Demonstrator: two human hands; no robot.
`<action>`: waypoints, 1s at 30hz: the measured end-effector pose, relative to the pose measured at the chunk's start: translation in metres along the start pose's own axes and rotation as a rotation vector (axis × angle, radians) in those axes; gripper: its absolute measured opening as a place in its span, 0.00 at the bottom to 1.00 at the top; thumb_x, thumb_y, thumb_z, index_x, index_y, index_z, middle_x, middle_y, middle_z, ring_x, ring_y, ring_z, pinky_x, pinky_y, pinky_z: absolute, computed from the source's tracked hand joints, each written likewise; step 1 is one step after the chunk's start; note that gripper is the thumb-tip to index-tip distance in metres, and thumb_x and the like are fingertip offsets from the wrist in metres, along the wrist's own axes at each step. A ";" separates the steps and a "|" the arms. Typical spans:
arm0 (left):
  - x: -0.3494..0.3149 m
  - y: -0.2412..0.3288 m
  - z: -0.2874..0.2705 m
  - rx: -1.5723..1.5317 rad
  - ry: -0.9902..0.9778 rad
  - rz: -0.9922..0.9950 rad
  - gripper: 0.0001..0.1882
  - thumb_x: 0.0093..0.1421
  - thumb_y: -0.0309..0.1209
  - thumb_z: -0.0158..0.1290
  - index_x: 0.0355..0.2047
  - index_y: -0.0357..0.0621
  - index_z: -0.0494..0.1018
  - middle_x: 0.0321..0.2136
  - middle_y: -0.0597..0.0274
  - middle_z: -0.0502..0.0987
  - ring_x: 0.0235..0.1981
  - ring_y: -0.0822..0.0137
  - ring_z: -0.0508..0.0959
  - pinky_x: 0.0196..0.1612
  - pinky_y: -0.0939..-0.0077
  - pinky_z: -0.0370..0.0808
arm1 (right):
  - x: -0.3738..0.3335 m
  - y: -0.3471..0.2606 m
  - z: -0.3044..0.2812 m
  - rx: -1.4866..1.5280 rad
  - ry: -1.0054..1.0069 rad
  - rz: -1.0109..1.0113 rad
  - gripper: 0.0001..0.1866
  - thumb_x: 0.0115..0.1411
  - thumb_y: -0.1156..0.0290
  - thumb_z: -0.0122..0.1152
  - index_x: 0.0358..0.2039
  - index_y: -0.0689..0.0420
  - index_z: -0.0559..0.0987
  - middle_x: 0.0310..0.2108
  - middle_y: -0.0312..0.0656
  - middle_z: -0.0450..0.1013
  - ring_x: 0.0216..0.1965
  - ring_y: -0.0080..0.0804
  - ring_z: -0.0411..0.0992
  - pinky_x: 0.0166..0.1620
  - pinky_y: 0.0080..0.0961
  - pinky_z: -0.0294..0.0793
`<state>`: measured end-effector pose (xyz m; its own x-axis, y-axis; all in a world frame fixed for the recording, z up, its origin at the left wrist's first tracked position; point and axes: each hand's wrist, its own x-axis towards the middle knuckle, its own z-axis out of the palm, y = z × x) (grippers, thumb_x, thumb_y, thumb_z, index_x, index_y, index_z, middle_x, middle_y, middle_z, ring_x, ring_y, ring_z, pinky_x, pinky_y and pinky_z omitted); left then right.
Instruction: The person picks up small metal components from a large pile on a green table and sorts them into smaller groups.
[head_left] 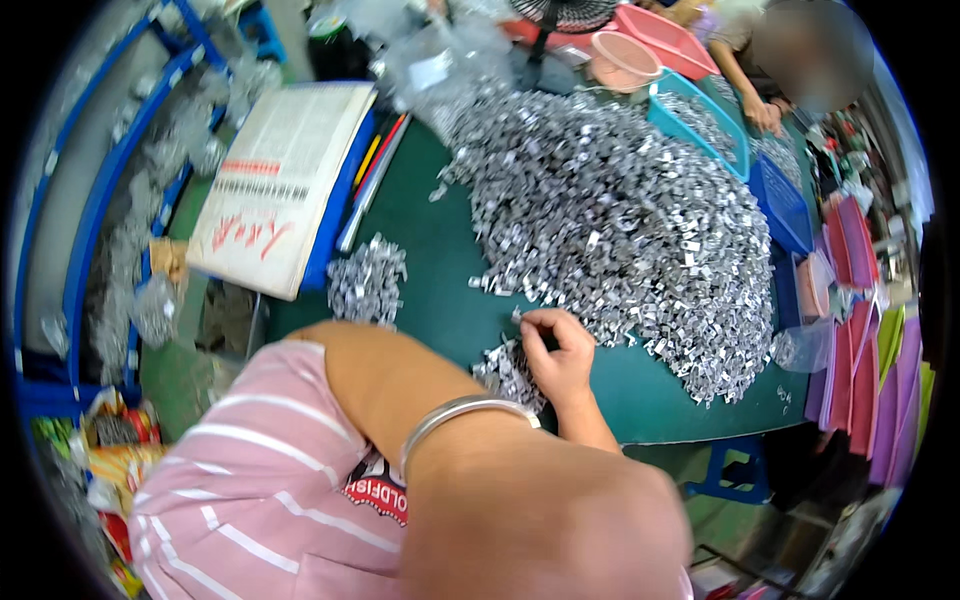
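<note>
Close to the camera, my left hand [550, 525] is raised and smeared, its fingers not readable; a silver bangle [465, 410] circles that wrist. My right hand [562, 355] is over the green table, thumb and forefinger pinched together. At their tips shows a small metal clip-like piece [517, 313]. Just beside and partly behind this hand lies a little pile of similar metal pieces [505, 372]. A far larger heap of these silver pieces [620, 230] spreads beyond it. Another small pile [368, 282] sits to the left, past my left elbow.
Newspaper [275, 190] lies over a blue folder at the left, with pens [368, 170] alongside. A turquoise basket [735, 140], a blue basket [780, 205] and a black fan [565, 15] stand around the heap. Another person's hand [762, 115] works at the far right. Blue racks [85, 230] stand left.
</note>
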<state>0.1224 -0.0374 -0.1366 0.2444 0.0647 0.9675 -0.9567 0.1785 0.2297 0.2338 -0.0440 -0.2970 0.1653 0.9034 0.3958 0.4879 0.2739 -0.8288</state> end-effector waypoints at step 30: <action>-0.043 0.027 -0.052 1.157 0.118 -0.676 0.12 0.50 0.12 0.53 0.34 0.38 0.75 0.33 0.53 0.79 0.31 0.60 0.79 0.35 0.72 0.76 | -0.001 0.005 -0.004 0.236 0.146 0.171 0.06 0.56 0.79 0.61 0.35 0.61 0.81 0.28 0.41 0.75 0.23 0.22 0.72 0.28 0.19 0.72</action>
<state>0.0939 0.0156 -0.1773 0.6741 0.3884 0.6283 -0.2124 -0.7128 0.6685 0.2396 -0.0451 -0.3000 0.3570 0.8909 0.2809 0.2332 0.2062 -0.9503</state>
